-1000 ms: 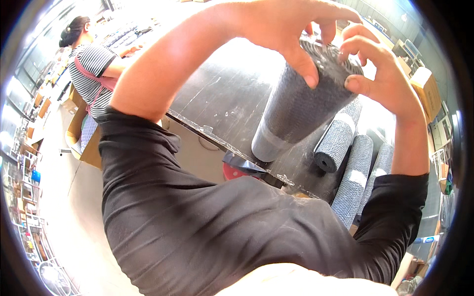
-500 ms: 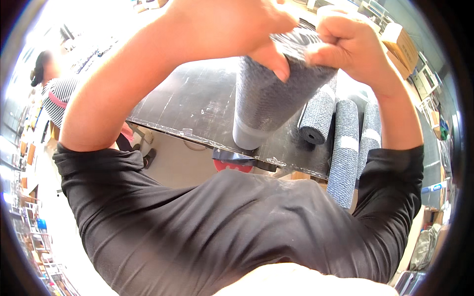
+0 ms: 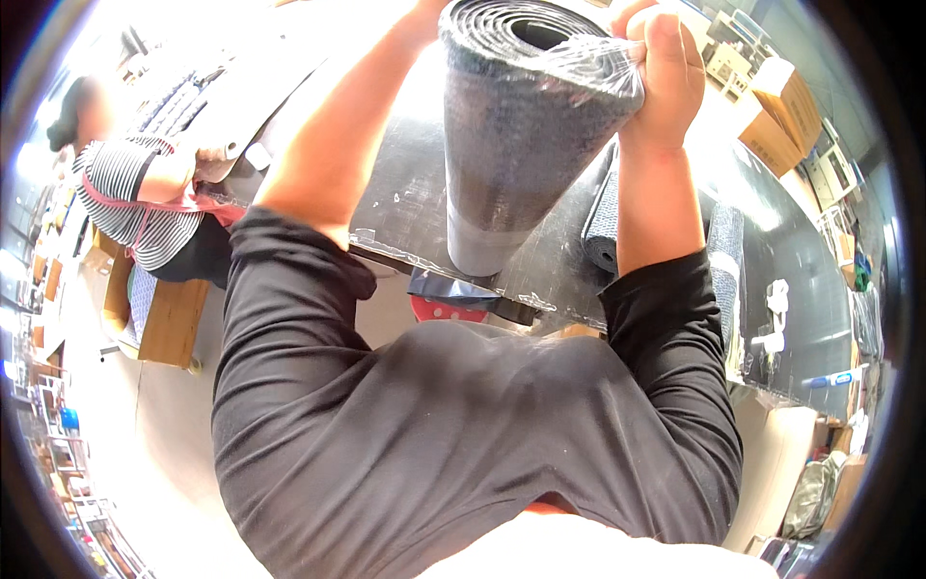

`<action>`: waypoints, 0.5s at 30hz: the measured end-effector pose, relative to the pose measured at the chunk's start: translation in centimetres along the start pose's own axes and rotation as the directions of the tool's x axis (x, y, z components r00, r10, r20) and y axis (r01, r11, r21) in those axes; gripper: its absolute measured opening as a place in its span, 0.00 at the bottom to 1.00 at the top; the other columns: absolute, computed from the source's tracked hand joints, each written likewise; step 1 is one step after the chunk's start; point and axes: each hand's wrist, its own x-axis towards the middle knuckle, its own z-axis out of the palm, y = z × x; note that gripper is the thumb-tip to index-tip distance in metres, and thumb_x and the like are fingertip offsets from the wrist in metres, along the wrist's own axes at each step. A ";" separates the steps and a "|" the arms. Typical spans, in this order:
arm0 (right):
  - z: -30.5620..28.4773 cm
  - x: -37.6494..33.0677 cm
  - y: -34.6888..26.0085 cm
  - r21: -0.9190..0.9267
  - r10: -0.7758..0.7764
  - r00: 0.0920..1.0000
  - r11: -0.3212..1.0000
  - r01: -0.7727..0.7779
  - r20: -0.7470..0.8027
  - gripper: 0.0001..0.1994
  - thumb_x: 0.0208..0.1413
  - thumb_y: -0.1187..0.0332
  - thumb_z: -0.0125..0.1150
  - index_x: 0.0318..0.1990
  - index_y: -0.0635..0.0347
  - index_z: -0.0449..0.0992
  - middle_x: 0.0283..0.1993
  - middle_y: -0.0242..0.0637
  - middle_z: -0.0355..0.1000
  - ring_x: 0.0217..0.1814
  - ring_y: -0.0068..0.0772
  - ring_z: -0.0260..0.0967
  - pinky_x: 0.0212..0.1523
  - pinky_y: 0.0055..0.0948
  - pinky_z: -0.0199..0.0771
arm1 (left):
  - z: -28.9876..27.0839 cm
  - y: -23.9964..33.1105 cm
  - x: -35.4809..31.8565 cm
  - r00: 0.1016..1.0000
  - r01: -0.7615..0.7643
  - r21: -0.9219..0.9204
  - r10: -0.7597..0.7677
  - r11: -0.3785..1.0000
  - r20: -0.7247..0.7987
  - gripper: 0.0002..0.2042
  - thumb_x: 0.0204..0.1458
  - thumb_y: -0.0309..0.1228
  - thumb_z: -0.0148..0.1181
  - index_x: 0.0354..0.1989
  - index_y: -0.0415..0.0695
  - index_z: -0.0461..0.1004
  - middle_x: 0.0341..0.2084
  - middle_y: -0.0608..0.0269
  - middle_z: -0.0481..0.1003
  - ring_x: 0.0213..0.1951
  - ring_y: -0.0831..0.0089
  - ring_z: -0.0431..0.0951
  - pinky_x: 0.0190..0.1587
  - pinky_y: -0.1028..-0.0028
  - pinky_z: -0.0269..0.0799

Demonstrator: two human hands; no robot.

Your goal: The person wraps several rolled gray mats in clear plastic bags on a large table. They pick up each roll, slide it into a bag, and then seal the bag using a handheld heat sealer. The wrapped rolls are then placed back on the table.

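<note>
A thick dark grey mat roll (image 3: 526, 145) stands on end before me, its coiled end with a dark core hole tipped up toward me. Thin clear plastic film (image 3: 593, 60) stretches over the right part of that coiled end, and a paler band circles the roll low down. With bent fingers, my right hand (image 3: 666, 82) pinches the film at the roll's upper right rim. My left hand (image 3: 432, 13) reaches to the roll's far upper left; its fingers are cut off by the frame edge and hidden.
The roll stands on a black worktable (image 3: 395, 207) with a worn front edge. Smaller mat rolls (image 3: 602, 227) lie to the right, partly behind my right arm. Cardboard boxes (image 3: 776, 116) sit at the far right. A person in a striped top (image 3: 145, 203) works at the left.
My left hand has moved up and away from the roll's near side, uncovering its coiled end. My right hand has shifted slightly right, with film stretched toward it.
</note>
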 end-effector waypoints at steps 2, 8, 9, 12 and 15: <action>0.9 0.2 0.1 -0.064 -0.042 0.997 0.997 0.046 0.064 0.18 0.65 0.64 0.43 0.22 0.58 0.64 0.25 0.30 0.60 0.22 0.16 0.49 0.24 0.18 0.51 | 2.4 -1.1 -1.3 0.982 0.138 -0.117 -0.121 0.984 0.141 0.13 0.54 0.39 0.55 0.25 0.42 0.69 0.24 0.62 0.70 0.30 0.72 0.69 0.34 0.69 0.63; -0.8 0.9 1.6 -0.623 -0.018 0.991 0.779 -0.069 -0.132 0.14 0.62 0.67 0.45 0.23 0.61 0.64 0.22 0.29 0.57 0.24 0.21 0.51 0.27 0.24 0.54 | 5.4 -3.4 -5.4 0.955 0.292 -0.361 -0.249 0.886 0.162 0.14 0.57 0.39 0.49 0.41 0.40 0.67 0.39 0.61 0.69 0.45 0.72 0.65 0.48 0.68 0.57; -1.4 1.4 1.7 -0.729 -0.180 0.982 0.679 0.081 -0.058 0.14 0.59 0.68 0.51 0.21 0.61 0.63 0.19 0.32 0.55 0.23 0.26 0.53 0.26 0.29 0.56 | 4.5 -3.2 -5.6 0.965 0.261 -0.423 -0.238 0.868 0.107 0.15 0.58 0.39 0.48 0.44 0.40 0.67 0.42 0.60 0.69 0.47 0.72 0.64 0.51 0.68 0.56; -1.7 2.9 2.7 -0.723 -0.534 0.823 0.490 0.487 0.193 0.15 0.55 0.69 0.58 0.20 0.60 0.63 0.18 0.36 0.55 0.21 0.33 0.53 0.24 0.33 0.57 | 0.1 -1.6 -5.4 0.994 0.016 -0.581 -0.076 0.814 -0.078 0.18 0.60 0.39 0.46 0.52 0.40 0.66 0.50 0.60 0.68 0.54 0.71 0.62 0.58 0.68 0.53; -0.1 3.6 2.6 -0.822 -0.408 0.884 0.407 0.399 0.227 0.16 0.50 0.63 0.65 0.17 0.58 0.67 0.19 0.39 0.64 0.23 0.42 0.65 0.24 0.36 0.63 | -4.7 2.6 -3.9 0.959 -0.206 -0.673 0.284 0.710 0.007 0.20 0.60 0.38 0.43 0.55 0.39 0.69 0.54 0.61 0.69 0.58 0.70 0.63 0.62 0.69 0.52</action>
